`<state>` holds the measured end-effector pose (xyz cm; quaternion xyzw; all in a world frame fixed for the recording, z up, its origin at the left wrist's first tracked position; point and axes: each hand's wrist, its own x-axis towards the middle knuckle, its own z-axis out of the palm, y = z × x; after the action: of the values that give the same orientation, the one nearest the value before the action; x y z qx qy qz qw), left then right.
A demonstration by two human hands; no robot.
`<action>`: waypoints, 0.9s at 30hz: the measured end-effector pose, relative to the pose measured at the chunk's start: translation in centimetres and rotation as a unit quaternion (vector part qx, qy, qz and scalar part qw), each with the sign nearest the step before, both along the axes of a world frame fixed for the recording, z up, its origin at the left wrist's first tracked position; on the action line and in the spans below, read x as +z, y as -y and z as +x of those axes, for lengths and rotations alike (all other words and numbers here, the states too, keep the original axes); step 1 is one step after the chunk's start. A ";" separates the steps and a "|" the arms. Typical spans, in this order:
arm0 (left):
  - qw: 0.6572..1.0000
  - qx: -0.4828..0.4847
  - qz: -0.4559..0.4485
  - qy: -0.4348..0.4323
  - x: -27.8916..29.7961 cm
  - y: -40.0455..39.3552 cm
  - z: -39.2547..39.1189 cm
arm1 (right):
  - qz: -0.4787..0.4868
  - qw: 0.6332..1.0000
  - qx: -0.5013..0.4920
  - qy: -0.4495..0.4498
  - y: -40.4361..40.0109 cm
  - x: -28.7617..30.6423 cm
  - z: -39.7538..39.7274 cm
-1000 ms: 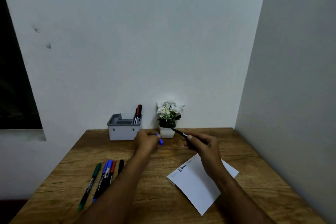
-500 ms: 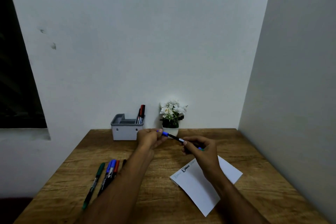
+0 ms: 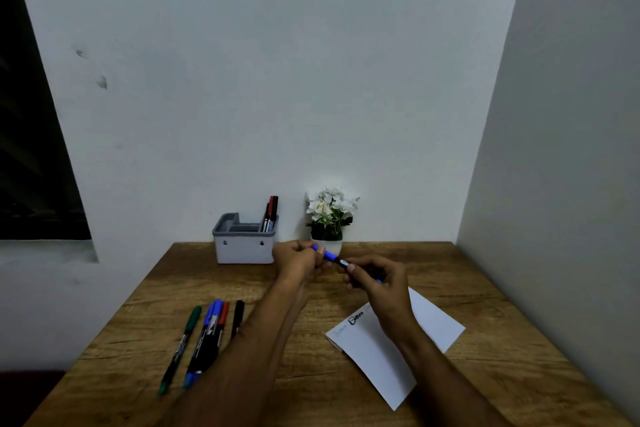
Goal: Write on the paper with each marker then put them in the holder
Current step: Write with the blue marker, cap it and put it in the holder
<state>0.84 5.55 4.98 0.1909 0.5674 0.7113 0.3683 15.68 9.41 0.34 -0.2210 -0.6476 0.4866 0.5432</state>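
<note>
- The left hand (image 3: pixel 298 262) and right hand (image 3: pixel 379 279) hold one blue marker (image 3: pixel 341 263) between them above the tabletop (image 3: pixel 485 288), just in front of the flowerpot (image 3: pixel 329 246).
- The marker's long axis runs from 10 o'clock to 4 o'clock: the blue cap (image 3: pixel 325 254) is at the 10 o'clock end, the black barrel slants toward 4 o'clock.
- Left fingers are curled round the cap; right fingers and thumb pinch the barrel, with a blue bit showing past the right hand at 4 o'clock.
- The paper (image 3: pixel 388 354) lies on the tabletop under the right wrist, its long axis also 10 to 4 o'clock; black writing sits near its 10 o'clock edge.
- The holder (image 3: pixel 242 246), at 11 o'clock from the hands by the wall, has markers standing upright in its right compartment.
- Four markers (image 3: pixel 207 333) lie side by side at 8 o'clock from the hands, their capped ends pointing to 1 o'clock: green, blue, red, black.
</note>
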 end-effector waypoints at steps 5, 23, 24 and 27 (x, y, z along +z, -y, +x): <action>1.000 0.007 0.009 -0.024 -0.5 -0.1 -1.1 | 0.041 0.998 -0.001 0.039 0.1 -0.1 -1.9; 0.913 0.184 0.036 -0.362 4.8 1.5 -12.2 | 0.189 0.906 0.020 0.377 -0.3 -1.1 -9.7; 0.908 0.190 0.042 -0.370 5.2 1.2 -12.8 | 0.189 0.907 0.024 0.376 -0.4 -1.1 -10.3; 0.897 0.195 0.059 -0.392 6.3 0.3 -14.1 | 0.182 0.910 0.037 0.371 -0.5 -1.2 -11.7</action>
<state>-13.28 5.25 11.30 0.3616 0.6483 0.6687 -0.0420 3.97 9.89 -0.83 -0.2589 -0.8874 0.2631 0.2761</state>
